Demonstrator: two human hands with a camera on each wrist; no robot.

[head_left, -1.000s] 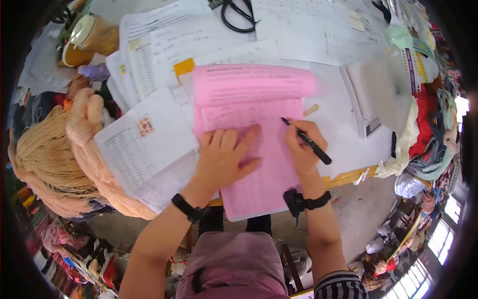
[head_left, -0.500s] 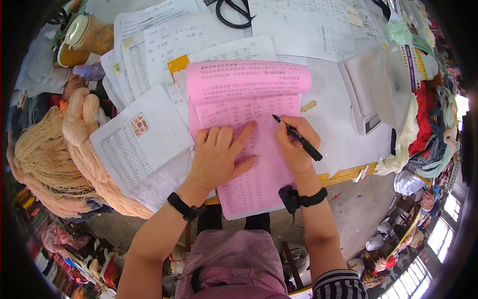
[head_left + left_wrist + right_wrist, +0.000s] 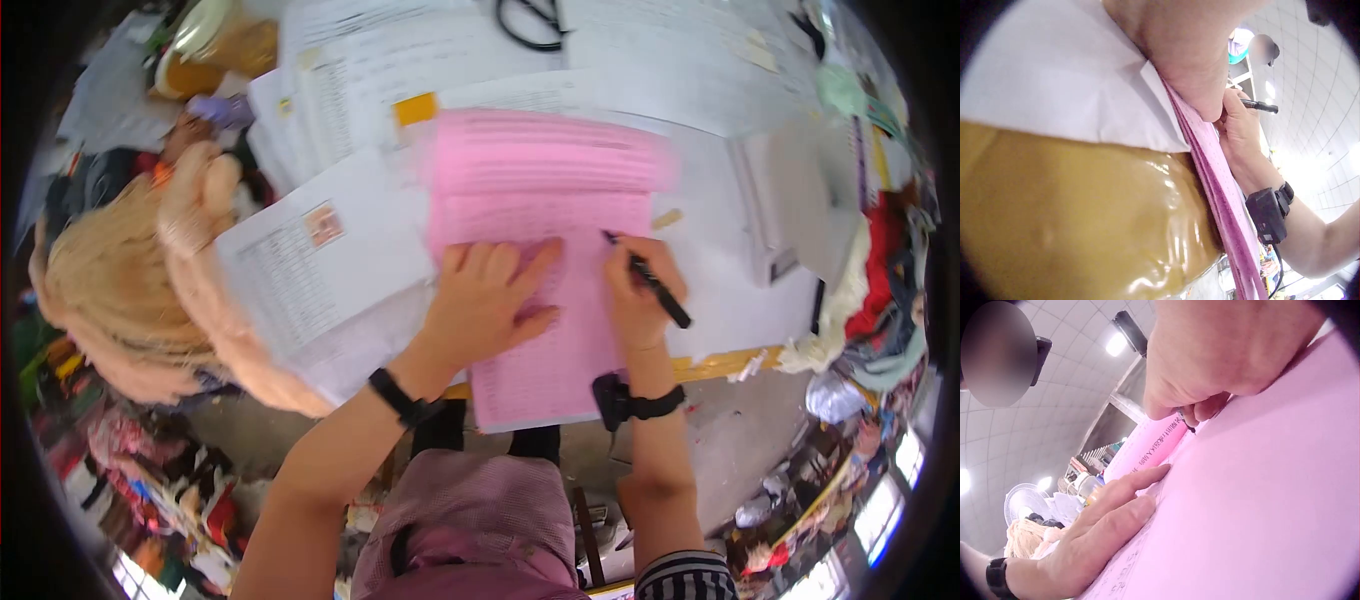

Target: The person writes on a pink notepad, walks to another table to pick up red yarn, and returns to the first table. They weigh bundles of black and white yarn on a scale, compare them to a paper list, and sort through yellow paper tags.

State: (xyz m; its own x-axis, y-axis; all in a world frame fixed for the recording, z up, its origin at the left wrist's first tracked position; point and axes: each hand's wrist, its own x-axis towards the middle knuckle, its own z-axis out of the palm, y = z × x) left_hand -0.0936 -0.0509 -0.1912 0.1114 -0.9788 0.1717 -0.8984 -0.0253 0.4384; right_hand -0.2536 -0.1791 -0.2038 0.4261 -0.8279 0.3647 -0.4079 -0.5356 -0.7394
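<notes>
A stack of pink printed sheets (image 3: 545, 375) lies at the table's front edge, its top pages (image 3: 550, 150) rolled back at the far end. My left hand (image 3: 495, 300) rests flat on the pink paper, index finger and thumb spread. To its right, my right hand (image 3: 648, 290) pinches a black pen (image 3: 660, 292), nib down by the sheet. In the right wrist view the pen tip (image 3: 1191, 430) is right at the paper, just beyond the left fingertips. The layered edge of the pink sheets (image 3: 1222, 200) shows in the left wrist view.
White printed papers (image 3: 330, 260) lie left and behind. Scissors with black handles (image 3: 530, 30) lie at the back. A scale (image 3: 765, 200) stands right. Peach yarn (image 3: 125, 280) is heaped at left, near a lidded jar (image 3: 235, 45). Yellow tape (image 3: 725, 365) runs along the table edge.
The head view has swung, so everything appears farther right and blurred compared with half a second ago. Both hands keep nearly the same places on the pink paper, pen still pinched.
</notes>
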